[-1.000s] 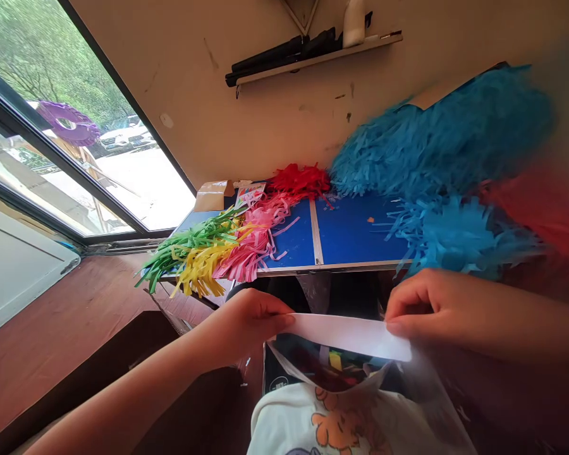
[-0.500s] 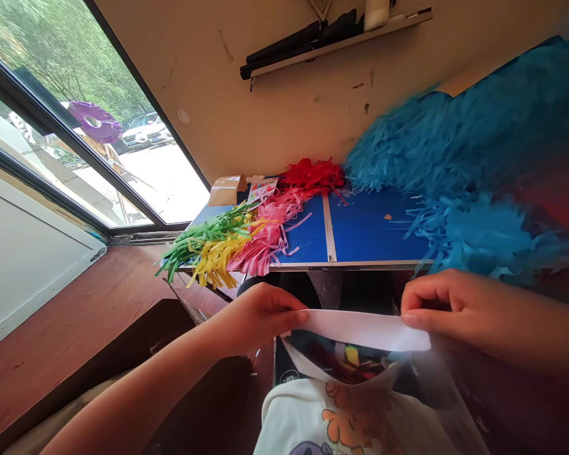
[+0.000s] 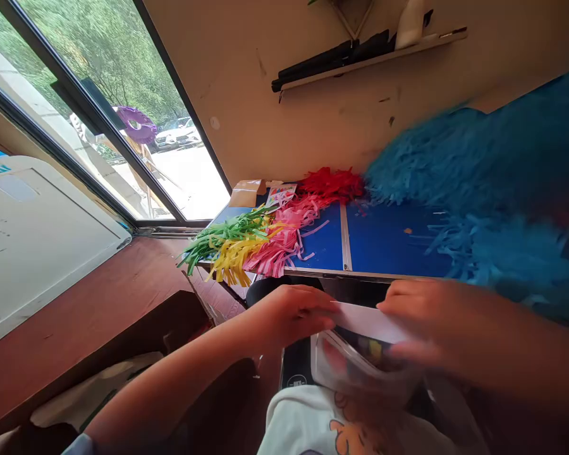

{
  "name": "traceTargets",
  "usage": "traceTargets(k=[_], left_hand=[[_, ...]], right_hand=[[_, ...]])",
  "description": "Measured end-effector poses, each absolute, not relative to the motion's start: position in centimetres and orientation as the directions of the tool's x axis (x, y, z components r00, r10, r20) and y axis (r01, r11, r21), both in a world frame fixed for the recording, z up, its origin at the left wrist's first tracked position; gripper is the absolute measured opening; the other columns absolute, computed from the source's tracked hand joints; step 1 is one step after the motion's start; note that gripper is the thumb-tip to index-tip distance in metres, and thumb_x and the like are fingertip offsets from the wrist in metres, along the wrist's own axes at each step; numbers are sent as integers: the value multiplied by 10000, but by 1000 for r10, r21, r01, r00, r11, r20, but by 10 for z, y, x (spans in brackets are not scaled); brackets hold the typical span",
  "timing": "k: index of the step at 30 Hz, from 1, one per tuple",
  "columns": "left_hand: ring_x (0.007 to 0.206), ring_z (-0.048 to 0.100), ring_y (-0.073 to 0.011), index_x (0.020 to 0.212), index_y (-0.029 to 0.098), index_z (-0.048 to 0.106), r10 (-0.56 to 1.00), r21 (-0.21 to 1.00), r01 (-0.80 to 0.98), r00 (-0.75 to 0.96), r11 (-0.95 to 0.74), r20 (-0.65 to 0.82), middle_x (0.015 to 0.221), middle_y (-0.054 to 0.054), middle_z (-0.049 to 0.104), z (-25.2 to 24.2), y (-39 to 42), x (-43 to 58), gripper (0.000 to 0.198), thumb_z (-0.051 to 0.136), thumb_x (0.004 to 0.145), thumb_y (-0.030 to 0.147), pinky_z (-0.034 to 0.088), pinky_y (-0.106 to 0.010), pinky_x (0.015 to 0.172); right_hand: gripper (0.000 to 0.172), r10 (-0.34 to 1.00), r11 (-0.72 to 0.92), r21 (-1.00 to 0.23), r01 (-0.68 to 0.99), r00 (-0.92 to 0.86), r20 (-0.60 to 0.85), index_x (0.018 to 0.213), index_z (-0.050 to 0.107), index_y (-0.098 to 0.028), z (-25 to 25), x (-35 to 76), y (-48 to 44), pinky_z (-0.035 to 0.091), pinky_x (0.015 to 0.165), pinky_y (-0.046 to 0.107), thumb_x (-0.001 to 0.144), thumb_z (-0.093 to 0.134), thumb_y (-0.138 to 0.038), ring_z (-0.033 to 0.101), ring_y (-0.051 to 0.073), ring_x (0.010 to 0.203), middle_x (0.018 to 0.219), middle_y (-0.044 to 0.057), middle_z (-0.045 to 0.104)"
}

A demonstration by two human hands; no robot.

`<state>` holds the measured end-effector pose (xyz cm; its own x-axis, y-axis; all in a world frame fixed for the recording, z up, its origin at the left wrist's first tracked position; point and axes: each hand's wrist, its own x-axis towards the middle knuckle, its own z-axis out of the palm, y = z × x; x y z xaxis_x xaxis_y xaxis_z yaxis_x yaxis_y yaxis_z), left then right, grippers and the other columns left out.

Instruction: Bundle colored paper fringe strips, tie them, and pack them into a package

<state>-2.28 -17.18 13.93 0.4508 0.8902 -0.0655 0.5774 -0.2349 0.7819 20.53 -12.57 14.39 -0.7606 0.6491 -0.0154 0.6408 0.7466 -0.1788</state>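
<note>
Just above my lap is a clear plastic bag point(image 3: 360, 373) with a white strip point(image 3: 366, 320) along its top edge. Small coloured pieces, one of them yellow, show dimly through it. My left hand point(image 3: 303, 313) pinches the left end of the strip, fingers closed. On the right part of the strip lies my right hand point(image 3: 427, 319), blurred by motion, its fingers and thumb on either side of the bag's top. That hand covers the strip's right end.
A blue table point(image 3: 393, 237) stands ahead, bearing green point(image 3: 227, 234), yellow point(image 3: 239, 256), pink point(image 3: 284, 237) and red point(image 3: 332, 183) tassels. A large blue fringe pile point(image 3: 474, 158) fills the right. An open cardboard box point(image 3: 161, 335) is at lower left, below a window point(image 3: 137, 120).
My hands have come closer together along the white strip, and the right one has turned over its end. The view has swung slightly left.
</note>
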Motion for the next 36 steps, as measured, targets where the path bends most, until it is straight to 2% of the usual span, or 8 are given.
traceTargets(k=[4, 9, 14, 16, 22, 28, 33, 36], left_hand=[[926, 603, -185, 1101, 152, 620, 936, 760, 623, 348, -188, -54, 1062, -82, 642, 132, -170, -19, 333, 531, 835, 330, 473, -262, 810], [1093, 528, -216, 1253, 157, 461, 941, 825, 501, 322, -262, 103, 1216, -109, 559, 117, -171, -18, 545, 622, 779, 372, 418, -309, 932], [1197, 439, -251, 1279, 188, 411, 941, 815, 476, 225, -332, 252, 1282, -123, 492, 91, -171, -8, 661, 687, 721, 411, 310, -369, 1036], [1183, 447, -255, 1285, 205, 402, 938, 839, 420, 172, -346, 301, 1266, -115, 497, 81, -171, -4, 671, 682, 720, 437, 317, -378, 1029], [1145, 467, -261, 1278, 245, 419, 928, 884, 281, 127, -373, 351, 1271, -100, 480, 67, -174, -3, 685, 701, 693, 461, 345, -384, 1001], [1127, 474, -242, 1228, 267, 489, 850, 821, 224, 110, -525, 514, 1207, -92, 514, 58, -178, -2, 566, 698, 719, 401, 382, -361, 966], [1089, 515, -214, 1156, 246, 532, 790, 790, 19, 56, -612, 611, 1194, -107, 518, 50, -176, 1, 401, 620, 794, 394, 467, -320, 870], [1047, 555, -192, 1135, 227, 538, 719, 716, 80, 10, -694, 695, 1152, -113, 555, 44, -174, 2, 310, 571, 842, 324, 492, -294, 830]], right_hand=[[41, 674, 739, 107, 666, -723, -154, 697, 650, -179, 153, 185, -119, 337, 484, 273, 683, 615, -196, 588, 237, 697, 764, 96, 611], [159, 599, 800, 153, 580, -788, -143, 731, 643, -164, 155, 187, -116, 207, 431, 267, 758, 532, -275, 527, 159, 530, 691, 94, 595], [145, 417, 892, 203, 405, -909, -20, 737, 615, -158, 144, 202, -113, 286, 476, 272, 711, 481, -106, 537, 171, 583, 686, 76, 579], [173, 421, 899, 120, 421, -907, 23, 748, 612, -154, 142, 207, -109, 336, 512, 263, 756, 441, -127, 544, 165, 601, 696, 74, 582], [455, 534, 782, -399, 479, -845, 30, 820, 647, -198, 150, 216, -95, 416, 640, 294, 915, 249, -396, 582, 194, 749, 809, 60, 642], [438, 660, 641, -525, 559, -752, 5, 656, 603, -197, 153, 214, -92, 381, 592, 286, 881, 322, -446, 558, 185, 655, 685, 35, 620], [429, 726, 547, -589, 595, -687, -20, 645, 595, -197, 150, 214, -92, 365, 559, 274, 858, 353, -482, 556, 185, 638, 655, 24, 623], [415, 757, 514, -609, 605, -653, -10, 664, 603, -199, 146, 214, -91, 369, 565, 267, 843, 377, -497, 565, 183, 649, 664, 13, 630]])
